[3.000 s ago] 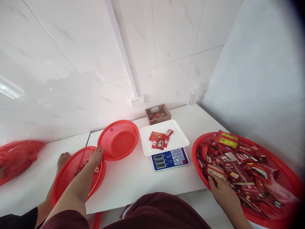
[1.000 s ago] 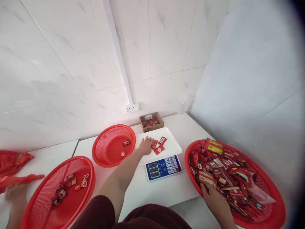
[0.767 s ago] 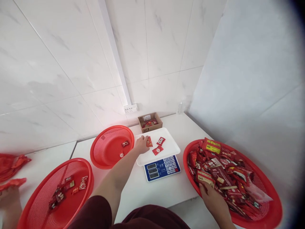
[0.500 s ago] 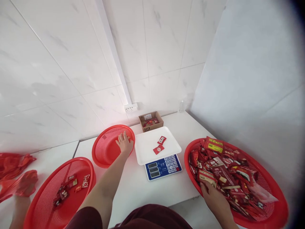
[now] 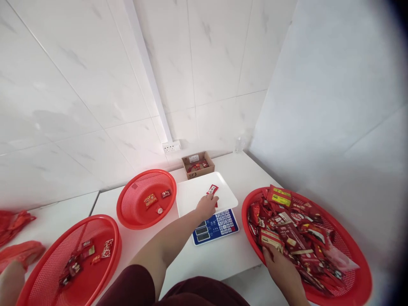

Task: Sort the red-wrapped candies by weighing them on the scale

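Left grip (image 5: 207, 207) hid part of a red packet (image 5: 216, 205). Scale readout (image 5: 202, 231) was too small to read. Frame edge cropped 8 o'clock basket (image 5: 95, 274) and co-worker's arm (image 5: 11, 282).

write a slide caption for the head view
Left grip over red packets on the white tray of a scale, right grip at the near edge of a full red basket.

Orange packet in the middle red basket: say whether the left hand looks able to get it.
Probably yes: the left hand is over the white tray, next to the middle basket, whose open top leaves the orange packet uncovered. Nothing visible blocks the way between.
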`<state>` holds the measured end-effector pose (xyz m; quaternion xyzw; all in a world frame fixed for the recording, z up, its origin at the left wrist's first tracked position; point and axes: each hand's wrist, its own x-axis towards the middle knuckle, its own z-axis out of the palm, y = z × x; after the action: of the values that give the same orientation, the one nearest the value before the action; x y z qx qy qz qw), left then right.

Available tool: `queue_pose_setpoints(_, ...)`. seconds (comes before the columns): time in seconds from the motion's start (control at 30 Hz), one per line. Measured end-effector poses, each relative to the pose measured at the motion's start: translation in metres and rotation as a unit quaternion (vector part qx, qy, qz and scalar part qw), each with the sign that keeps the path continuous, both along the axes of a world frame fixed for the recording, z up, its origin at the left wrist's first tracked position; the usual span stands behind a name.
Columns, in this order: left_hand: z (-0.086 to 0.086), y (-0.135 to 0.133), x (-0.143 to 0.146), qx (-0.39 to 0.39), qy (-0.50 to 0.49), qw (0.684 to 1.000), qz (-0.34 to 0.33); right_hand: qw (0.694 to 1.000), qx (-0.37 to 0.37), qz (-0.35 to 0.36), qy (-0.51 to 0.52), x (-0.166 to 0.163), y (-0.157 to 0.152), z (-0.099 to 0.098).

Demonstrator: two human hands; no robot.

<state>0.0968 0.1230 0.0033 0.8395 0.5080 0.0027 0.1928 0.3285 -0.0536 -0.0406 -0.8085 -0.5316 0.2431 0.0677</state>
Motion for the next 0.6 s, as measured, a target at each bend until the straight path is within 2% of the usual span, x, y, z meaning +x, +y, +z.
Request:
queue_pose_setpoints(0.07, 0.003, 0.007, 0.007, 0.000, 0.002, 1.000, 0.017, 1.000, -0.002, 0.002, 0.005, 0.001, 0.000, -0.001)
queue_pose_setpoints(0.23, 0.010, 0.033, 0.023, -0.009, 0.018, 0.990, 0.141, 1.000, 0.013, 0.008, 0.006, 0.002, 0.000, -0.004)
queue_pose_setpoints(0.33, 0.008, 0.043, 0.023, -0.031, 0.025, 0.982, 0.183, 1.000, 0.015, 0.005, -0.003, 0.001, -0.001, -0.003)
queue_pose_setpoints(0.5, 0.002, 0.034, 0.008, -0.045, 0.004, 0.981, 0.189, 1.000, 0.008, 0.003, -0.002, 0.001, -0.001, -0.003)
queue_pose_setpoints(0.6, 0.006, 0.020, -0.013, -0.031, -0.021, 0.978, 0.205, 1.000, 0.005, 0.009, 0.004, 0.001, 0.000, -0.004)
